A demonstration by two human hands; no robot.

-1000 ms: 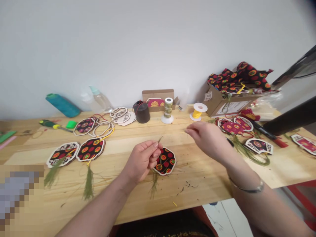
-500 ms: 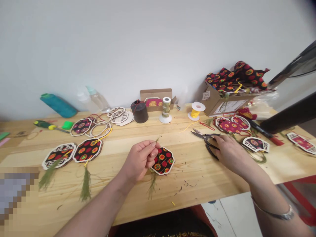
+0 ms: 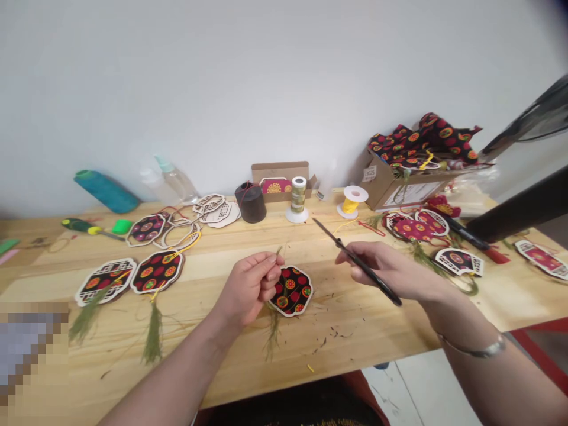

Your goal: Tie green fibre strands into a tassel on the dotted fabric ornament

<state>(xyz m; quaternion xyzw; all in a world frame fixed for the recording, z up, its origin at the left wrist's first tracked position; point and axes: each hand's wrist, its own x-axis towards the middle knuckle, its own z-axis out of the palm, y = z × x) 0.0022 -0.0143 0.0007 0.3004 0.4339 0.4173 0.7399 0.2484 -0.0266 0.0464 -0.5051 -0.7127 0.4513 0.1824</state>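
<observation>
My left hand (image 3: 252,286) is closed in a pinch on a thin green thread that sticks up past the fingertips. Just right of it lies a black fabric ornament (image 3: 291,289) with red and orange dots, its green tassel (image 3: 271,331) trailing toward me. My right hand (image 3: 390,272) grips black scissors (image 3: 355,261), raised off the table, blades pointing up and left toward the left hand. The blades look closed.
Wooden table (image 3: 355,331) with its front edge near me. Two finished ornaments (image 3: 133,275) with tassels at left, wooden frames (image 3: 195,216) behind. Spools (image 3: 298,198), a yellow cord reel (image 3: 352,200), a cardboard box of fabric (image 3: 412,171), more ornaments (image 3: 444,242) at right.
My right hand went right to the scissors on the table, took them up, and now brings them back toward the left hand. The left hand kept its pinch in place.
</observation>
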